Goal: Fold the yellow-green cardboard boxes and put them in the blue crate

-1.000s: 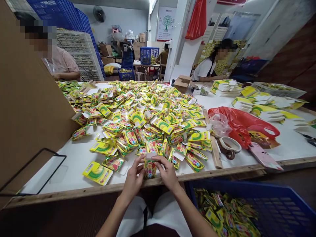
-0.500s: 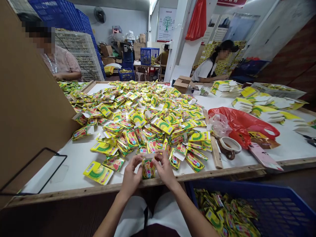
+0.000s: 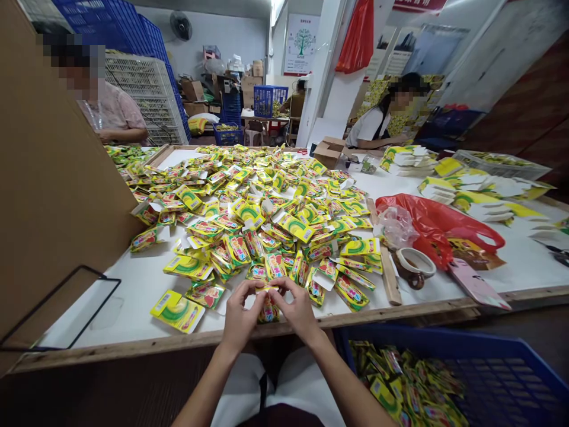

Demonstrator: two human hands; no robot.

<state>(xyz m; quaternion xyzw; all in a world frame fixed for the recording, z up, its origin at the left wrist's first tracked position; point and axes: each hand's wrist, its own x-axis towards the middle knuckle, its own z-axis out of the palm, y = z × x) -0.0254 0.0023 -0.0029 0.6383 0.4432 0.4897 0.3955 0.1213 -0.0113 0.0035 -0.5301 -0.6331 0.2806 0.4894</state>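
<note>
From my remote seat I watch both hands meet at the near edge of the white table [image 3: 128, 299]; the left hand [image 3: 242, 313] and the right hand [image 3: 297, 308] each pinch the top end of one small carton [image 3: 269, 310] between thumb and fingers, the fingertips almost touching across it. The carton sits at the middle of the near edge, its printed front turned my way; I see green and yellow card, with bright pink, white and bluish lettering across the middle; a yellow strip shows between the fingertips, while the rest of the upper end is covered (whether its base rests on the tabletop, I cannot tell).

Just beyond the hands spreads a wide pile of cartons [image 3: 249, 213] in the same yellow and green; several show white flaps standing open, others a green ring design or red fruit pictures; one loose carton [image 3: 178, 311] lies apart at the near left, barcode up, a white edge at its right end.

To the right of the pile I see a wooden strip [image 3: 390, 276], a brown mug [image 3: 415, 264] with a pale rim, a pink phone-like object [image 3: 478, 284] and a red plastic bag [image 3: 444, 216]; below the table at the near right, a blue basket [image 3: 502, 373] holds more packs.
</note>
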